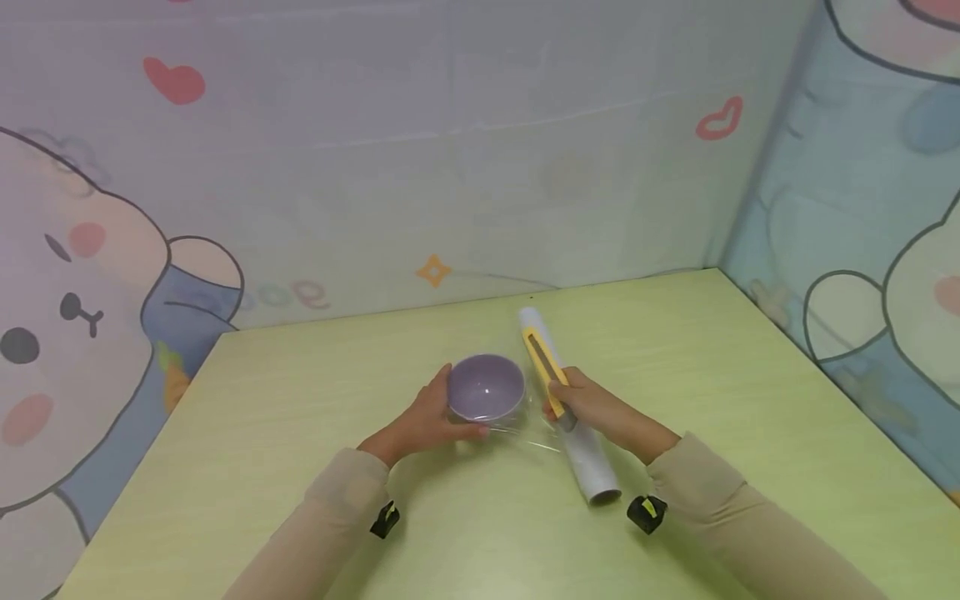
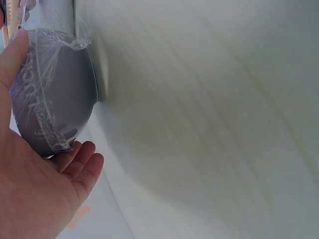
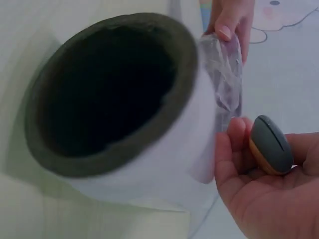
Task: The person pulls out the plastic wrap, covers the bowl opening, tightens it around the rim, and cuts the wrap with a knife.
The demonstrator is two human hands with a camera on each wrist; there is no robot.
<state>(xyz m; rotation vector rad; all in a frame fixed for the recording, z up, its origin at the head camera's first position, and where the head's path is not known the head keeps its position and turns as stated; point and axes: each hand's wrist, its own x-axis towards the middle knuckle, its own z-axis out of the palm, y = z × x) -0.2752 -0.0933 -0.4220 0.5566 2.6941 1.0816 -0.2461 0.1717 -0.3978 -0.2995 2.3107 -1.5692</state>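
Observation:
A purple bowl (image 1: 486, 388) stands on the table, with clear cling film (image 2: 45, 94) clinging in wrinkles to its side. My left hand (image 1: 429, 421) grips the bowl from the left, thumb at its near side and fingers round the far side. Between the fingers and thumb of my right hand (image 1: 596, 406) is a yellow utility knife (image 1: 543, 363) with a grey end (image 3: 271, 144). The knife lies over a roll of cling film (image 1: 588, 467) just right of the bowl. In the right wrist view, the fingertips are beside the roll; whether they touch it I cannot tell.
The light green table (image 1: 315, 383) runs back to a wall hanging (image 1: 480, 167) printed with hearts and cartoon animals. Loose film (image 1: 536, 435) stretches between the bowl and the roll. The roll's hollow core (image 3: 109, 94) faces the right wrist camera.

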